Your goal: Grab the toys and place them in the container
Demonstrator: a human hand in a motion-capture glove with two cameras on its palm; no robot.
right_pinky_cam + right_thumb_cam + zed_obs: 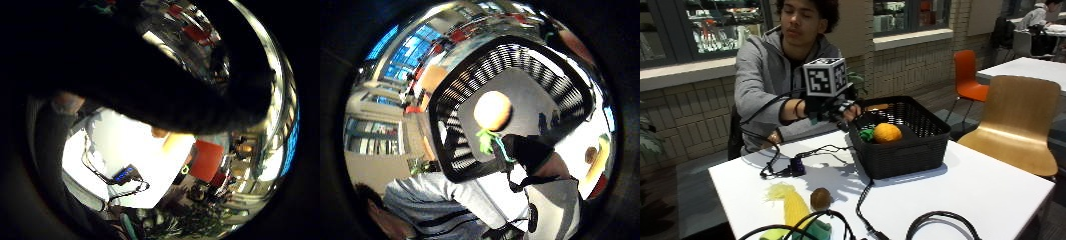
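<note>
Your black-gloved right hand (833, 111) hovers over the rim of the black slatted plastic basket (906, 150) on the white table (986, 190); whether its fingers are curled cannot be told. The round orange toy fruit (887, 133) with green leaves lies inside the basket, while the yellow toy corn cob (792, 205) and brown toy kiwi (820, 198) rest on the table.

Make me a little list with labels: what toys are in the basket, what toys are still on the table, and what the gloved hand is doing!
Basket: a black slatted basket on the white table.
Inside the basket: an orange toy fruit, with something green beside it.
Still on the table: a yellow toy corn and a small brown toy, lying near each other in front of the basket.
Gloved right hand: raised at the basket's rim, on the person's side; I cannot tell whether it holds anything.
Job: not finished.
</note>
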